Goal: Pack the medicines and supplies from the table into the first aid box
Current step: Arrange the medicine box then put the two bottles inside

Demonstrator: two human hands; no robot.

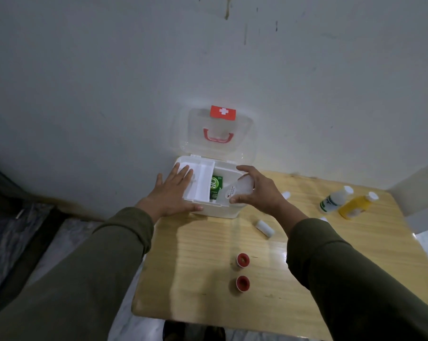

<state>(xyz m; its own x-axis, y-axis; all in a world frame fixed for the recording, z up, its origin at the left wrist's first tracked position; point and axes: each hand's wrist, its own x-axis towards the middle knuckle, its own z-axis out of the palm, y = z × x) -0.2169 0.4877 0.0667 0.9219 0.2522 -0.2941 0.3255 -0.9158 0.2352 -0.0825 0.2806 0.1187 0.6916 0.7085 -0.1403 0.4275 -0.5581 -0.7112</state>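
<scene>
The white first aid box (pixel 216 211) stands open at the table's far left corner, its clear lid (pixel 215 134) with a red cross leaning on the wall. Inside lie a white tray (pixel 199 179) and a green packet (pixel 216 185). My left hand (pixel 173 190) rests flat on the box's left side, fingers spread. Over the box's right half, my right hand (pixel 259 189) grips a tilted white bottle (pixel 237 189). On the table lie a white gauze roll (pixel 264 227), two red-capped tape rolls (pixel 243 260) (pixel 242 283), a white bottle (pixel 336 199) and a yellow bottle (pixel 355 205).
The small wooden table (pixel 195 279) stands against a grey wall. A small white item (pixel 286 194) peeks out behind my right hand. The floor drops away to the left and below the near table edge.
</scene>
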